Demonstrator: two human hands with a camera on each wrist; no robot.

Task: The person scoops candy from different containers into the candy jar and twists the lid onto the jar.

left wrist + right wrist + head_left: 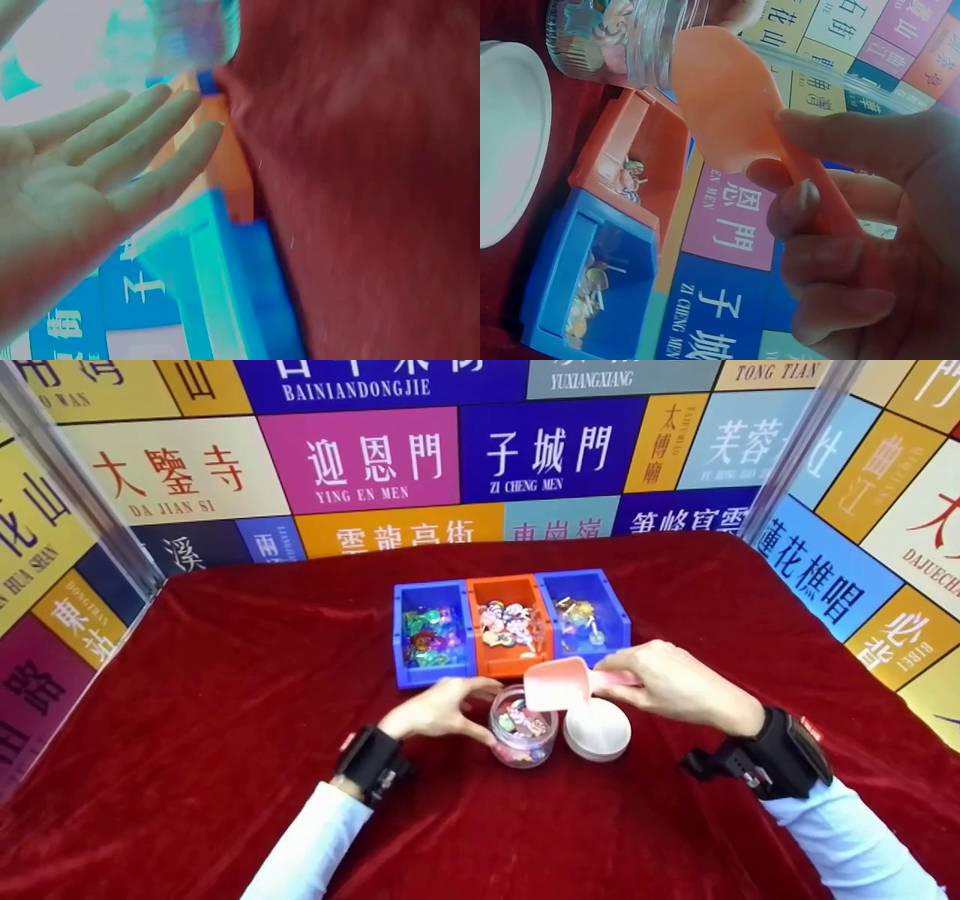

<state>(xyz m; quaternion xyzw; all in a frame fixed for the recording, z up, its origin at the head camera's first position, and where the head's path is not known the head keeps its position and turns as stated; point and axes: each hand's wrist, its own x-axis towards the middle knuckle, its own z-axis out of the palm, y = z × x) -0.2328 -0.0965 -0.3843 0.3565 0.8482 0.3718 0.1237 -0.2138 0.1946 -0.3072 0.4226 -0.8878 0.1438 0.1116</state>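
My right hand (679,681) grips the handle of a pink scoop (556,685), fingers curled round it in the right wrist view. The scoop's bowl (724,97) overlaps the rim of a clear jar (523,756) holding small colourful pieces. At the jar's left side, my left hand (439,709) is spread, thumb and fingers beside its wall. The left wrist view shows the left fingers (142,139) straight, with the blurred jar beyond their tips. A round white lid (598,730) lies right of the jar, below the scoop.
Behind the jar, a left blue bin (431,676), an orange bin (516,667) and a right blue bin (616,624) stand joined in a row, holding small colourful pieces. Red cloth (262,682) covers the table. Panels with lettering (360,457) rise behind it.
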